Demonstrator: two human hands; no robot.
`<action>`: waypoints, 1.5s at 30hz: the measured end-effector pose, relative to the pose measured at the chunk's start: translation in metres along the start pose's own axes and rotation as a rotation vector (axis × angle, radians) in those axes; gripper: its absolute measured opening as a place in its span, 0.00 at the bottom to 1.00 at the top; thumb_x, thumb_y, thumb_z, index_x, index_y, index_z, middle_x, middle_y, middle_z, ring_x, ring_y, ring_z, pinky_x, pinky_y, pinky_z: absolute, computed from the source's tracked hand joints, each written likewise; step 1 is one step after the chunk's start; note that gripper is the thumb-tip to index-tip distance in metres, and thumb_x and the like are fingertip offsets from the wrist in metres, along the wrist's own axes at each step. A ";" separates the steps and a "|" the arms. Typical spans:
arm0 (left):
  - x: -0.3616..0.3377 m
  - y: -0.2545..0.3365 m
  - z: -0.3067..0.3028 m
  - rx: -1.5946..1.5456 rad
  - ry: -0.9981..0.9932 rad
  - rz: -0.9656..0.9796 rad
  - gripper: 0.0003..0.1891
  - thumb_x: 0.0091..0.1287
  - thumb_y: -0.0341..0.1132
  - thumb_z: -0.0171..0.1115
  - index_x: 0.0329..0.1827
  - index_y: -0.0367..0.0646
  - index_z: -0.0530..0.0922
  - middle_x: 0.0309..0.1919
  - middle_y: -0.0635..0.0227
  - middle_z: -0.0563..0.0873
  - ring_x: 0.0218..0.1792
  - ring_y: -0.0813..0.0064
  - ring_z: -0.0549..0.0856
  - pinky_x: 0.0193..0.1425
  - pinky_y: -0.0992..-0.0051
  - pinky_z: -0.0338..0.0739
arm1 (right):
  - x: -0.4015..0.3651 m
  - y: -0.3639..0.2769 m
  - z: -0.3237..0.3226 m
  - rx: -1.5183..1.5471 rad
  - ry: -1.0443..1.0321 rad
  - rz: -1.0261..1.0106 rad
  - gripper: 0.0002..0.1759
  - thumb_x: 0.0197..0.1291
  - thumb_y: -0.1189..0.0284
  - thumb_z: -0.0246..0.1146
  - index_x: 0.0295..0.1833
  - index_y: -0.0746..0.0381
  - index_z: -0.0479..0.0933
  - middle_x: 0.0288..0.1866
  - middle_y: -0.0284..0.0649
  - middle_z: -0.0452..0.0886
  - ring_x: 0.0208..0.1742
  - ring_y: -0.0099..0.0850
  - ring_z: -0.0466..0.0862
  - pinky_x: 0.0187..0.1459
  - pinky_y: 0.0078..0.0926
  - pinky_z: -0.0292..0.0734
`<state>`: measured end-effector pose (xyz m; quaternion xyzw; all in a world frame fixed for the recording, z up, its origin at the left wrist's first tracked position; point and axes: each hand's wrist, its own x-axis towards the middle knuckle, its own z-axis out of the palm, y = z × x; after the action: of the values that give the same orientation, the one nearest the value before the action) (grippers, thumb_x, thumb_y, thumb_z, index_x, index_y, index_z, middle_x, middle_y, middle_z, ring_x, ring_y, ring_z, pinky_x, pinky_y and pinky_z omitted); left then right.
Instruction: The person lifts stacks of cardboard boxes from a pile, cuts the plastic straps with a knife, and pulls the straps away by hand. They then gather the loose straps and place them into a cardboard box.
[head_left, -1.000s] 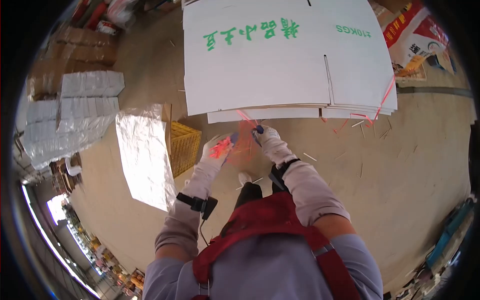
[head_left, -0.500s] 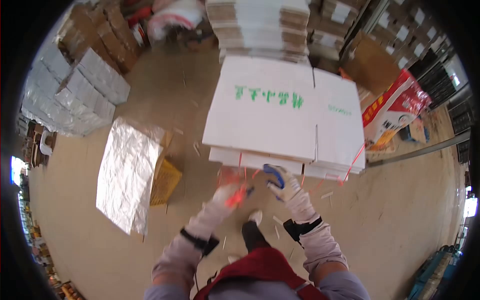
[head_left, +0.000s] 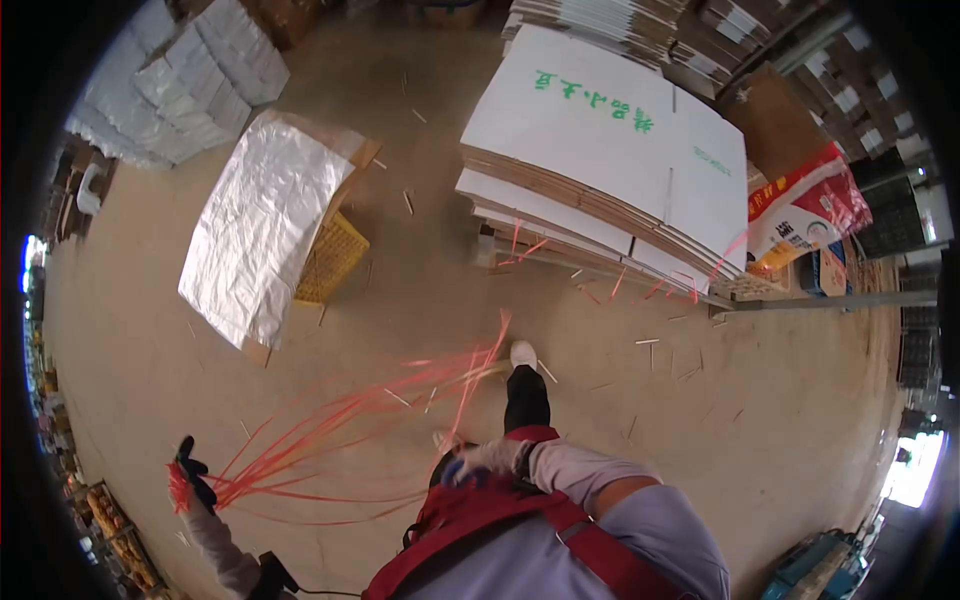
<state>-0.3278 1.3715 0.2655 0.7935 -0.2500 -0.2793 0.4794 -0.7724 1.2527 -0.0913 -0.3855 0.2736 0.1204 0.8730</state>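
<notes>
Far out at the lower left, my left hand point(head_left: 195, 478), in a glove with a dark palm, grips one end of a bundle of red plastic strapping strings point(head_left: 340, 440). The loose strings fan out to the right across my front, their far tip near my shoe. My right hand point(head_left: 482, 460), in a pale glove with blue on it, is bent in at my waist against the red apron point(head_left: 470, 525). Its fingers are blurred and partly hidden. At the upper right lies a stack of white flattened cartons point(head_left: 600, 130) with green printing and red strings at its front edge.
A foil-covered board point(head_left: 265, 220) leans on a yellow crate point(head_left: 332, 258) at the left. Wrapped white stacks point(head_left: 190, 80) stand behind it. A red and white sack point(head_left: 810, 215) and a metal bar point(head_left: 830, 300) are at the right. Scraps litter the floor.
Both hands have left the carton stack. My left hand has swung far left with the red strings drawn out, and my right has come to my waist. The view has shifted away from the stack.
</notes>
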 end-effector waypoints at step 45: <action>-0.100 -0.278 0.170 0.237 -0.418 -0.470 0.10 0.58 0.25 0.54 0.43 0.38 0.78 0.34 0.63 0.83 0.37 0.68 0.82 0.42 0.72 0.74 | 0.082 -0.132 -0.178 -1.493 0.440 -0.370 0.26 0.57 0.65 0.60 0.61 0.56 0.66 0.62 0.46 0.66 0.65 0.43 0.64 0.65 0.41 0.60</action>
<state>-0.4799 1.4480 -0.0301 0.8052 -0.1839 -0.5079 0.2446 -0.7177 1.0326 -0.1566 -0.9220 0.2183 0.0462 0.3163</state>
